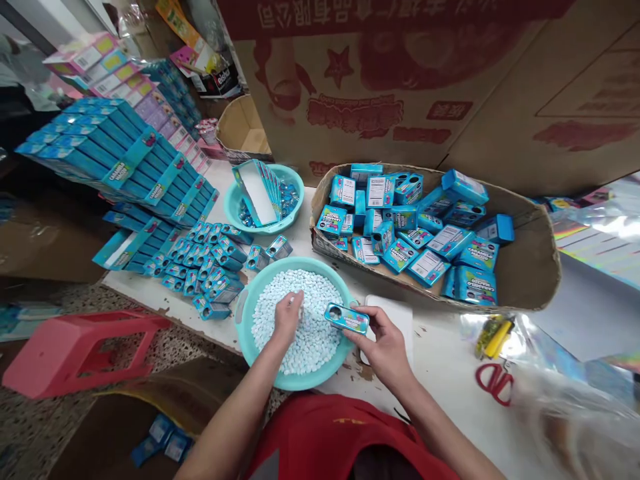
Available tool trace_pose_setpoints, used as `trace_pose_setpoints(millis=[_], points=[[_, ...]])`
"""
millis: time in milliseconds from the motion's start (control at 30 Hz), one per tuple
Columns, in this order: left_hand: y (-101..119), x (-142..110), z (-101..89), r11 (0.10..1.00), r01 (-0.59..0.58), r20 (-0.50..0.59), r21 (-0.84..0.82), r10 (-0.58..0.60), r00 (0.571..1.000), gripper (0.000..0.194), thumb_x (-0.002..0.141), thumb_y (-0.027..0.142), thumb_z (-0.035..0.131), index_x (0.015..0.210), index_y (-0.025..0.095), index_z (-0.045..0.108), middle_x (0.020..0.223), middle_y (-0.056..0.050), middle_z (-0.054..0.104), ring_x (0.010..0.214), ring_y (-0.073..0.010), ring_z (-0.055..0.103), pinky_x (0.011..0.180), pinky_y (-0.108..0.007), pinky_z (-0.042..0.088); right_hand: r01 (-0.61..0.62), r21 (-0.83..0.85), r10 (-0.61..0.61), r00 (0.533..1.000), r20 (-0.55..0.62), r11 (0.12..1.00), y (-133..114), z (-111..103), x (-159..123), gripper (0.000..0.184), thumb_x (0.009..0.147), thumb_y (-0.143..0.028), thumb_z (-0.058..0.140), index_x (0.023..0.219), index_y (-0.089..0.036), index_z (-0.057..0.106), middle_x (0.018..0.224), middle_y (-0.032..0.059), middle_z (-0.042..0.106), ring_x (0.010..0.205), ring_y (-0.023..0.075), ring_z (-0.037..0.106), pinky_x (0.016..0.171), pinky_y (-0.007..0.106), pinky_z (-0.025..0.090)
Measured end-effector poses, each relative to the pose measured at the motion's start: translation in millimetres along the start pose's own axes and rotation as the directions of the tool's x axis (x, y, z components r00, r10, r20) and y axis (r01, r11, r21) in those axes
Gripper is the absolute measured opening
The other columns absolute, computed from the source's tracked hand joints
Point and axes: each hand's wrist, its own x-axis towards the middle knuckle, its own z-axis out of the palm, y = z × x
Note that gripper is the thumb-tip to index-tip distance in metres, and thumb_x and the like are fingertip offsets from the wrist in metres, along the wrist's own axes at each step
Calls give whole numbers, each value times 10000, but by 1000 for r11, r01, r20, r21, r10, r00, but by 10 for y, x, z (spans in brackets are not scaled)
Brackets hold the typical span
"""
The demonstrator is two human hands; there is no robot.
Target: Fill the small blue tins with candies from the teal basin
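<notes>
- My R hand [389, 350] was closed on a small, blue, oblong printed box [349, 320], prob. thin card. It sat over the R side of a round, pale-turquoise plastic basin [305, 381], level w/ the rim or thereabouts; couldn't tell if it touched.
- Handling: box looked v. light & fairly stiff along its edges, but I reckoned the broad faces would dent under a hard squeeze. Printed surface had a sheen, so poss. a bit slippery.
- Best hold, imo: lightly by the two long edges, toward the end away from the dark round spot, which looked like an opening. That's abt. where my thumb & fingers were: thumb on the near edge, fingers on the far one.
- R arm ran up from lower R, wrist over the white, worn-topped desk [440, 353], palm turned in toward the box.
- L hand [287, 319] was down at the small, pale, hard-looking pellets [310, 353] filling the basin, fingers bunched, knuckles up; couldn't tell if any were pinched.
- Pellets: each prob. near weightless, smooth, easy to drop. Bunched fingertips seemed the right grip.
- L forearm slanted up from bottom centre-L. Hands were apart, w/ pellets b/w them.
</notes>
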Motion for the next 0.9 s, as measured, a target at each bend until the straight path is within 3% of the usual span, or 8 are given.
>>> trace_pose_setpoints(millis=[67, 167, 267, 400, 667, 767, 833, 900], points=[[207, -73, -75, 939, 93, -14, -331, -103, 995, 358, 790, 517, 488, 627, 210, 402, 495, 59, 389, 408, -87, 358, 408, -216, 288, 78, -91, -74, 996, 44, 993, 1, 112, 11, 299, 685, -281, 728, 956, -237, 609, 971, 41, 645, 909, 231, 606, 821, 371, 476], [485, -192, -76, 816, 68, 13, -574, -73, 997, 304, 779, 482, 486, 672, 202, 437, 553, 44, 469, 415, -78, 401, 414, -216, 316, 182, -189, -156, 977, 144, 965, -2, 283, 33, 261, 696, -190, 683, 940, -238, 604, 925, 28, 631, 894, 223, 593, 795, 353, 466], [604, -243, -22, 767, 9, -55, -641, -58, 997, 276, 765, 442, 528, 667, 195, 456, 608, 33, 515, 475, -83, 469, 463, -222, 376, 221, -230, -171, 960, 220, 948, -10, 397, 42, 278, 685, -135, 660, 936, -234, 591, 914, 25, 627, 890, 223, 589, 782, 347, 460], [594, -230, 29, 749, -55, -143, -661, -53, 988, 358, 759, 446, 594, 582, 191, 418, 521, 47, 443, 459, -76, 448, 465, -220, 364, 232, -246, -177, 958, 226, 941, -14, 431, 43, 299, 675, -110, 651, 941, -226, 582, 913, 25, 620, 891, 222, 584, 784, 338, 452], [667, -206, -3, 716, -22, -101, -698, -68, 993, 466, 724, 557, 630, 555, 191, 396, 476, 54, 395, 403, -72, 390, 391, -210, 277, 102, -114, -77, 976, 203, 988, 31, 368, 86, 291, 648, -195, 723, 915, -212, 609, 881, 20, 616, 848, 211, 579, 771, 334, 452], [482, -126, -141, 831, -25, -105, -556, -40, 994, 448, 779, 557, 549, 556, 195, 409, 503, 36, 421, 443, -96, 431, 426, -224, 329, 8, 70, -26, 965, 262, 998, 9, 136, 58, 347, 643, -308, 776, 939, -217, 618, 879, 21, 629, 823, 206, 593, 745, 321, 476], [269, -39, -244, 969, -54, -89, -241, 33, 996, 385, 758, 531, 570, 586, 196, 494, 584, -3, 527, 575, -150, 534, 540, -270, 428, -14, 149, -21, 974, 225, 989, 4, -83, 26, 389, 627, -356, 801, 947, -223, 624, 910, 29, 634, 824, 205, 601, 741, 316, 489], [61, 51, -308, 980, -125, -47, 157, 134, 990, 262, 676, 454, 665, 692, 201, 601, 784, -52, 637, 836, -238, 597, 746, -356, 472, 10, 136, -25, 994, 108, 991, 23, -299, 1, 387, 611, -373, 815, 923, -226, 639, 928, 35, 627, 843, 210, 601, 756, 321, 494]])
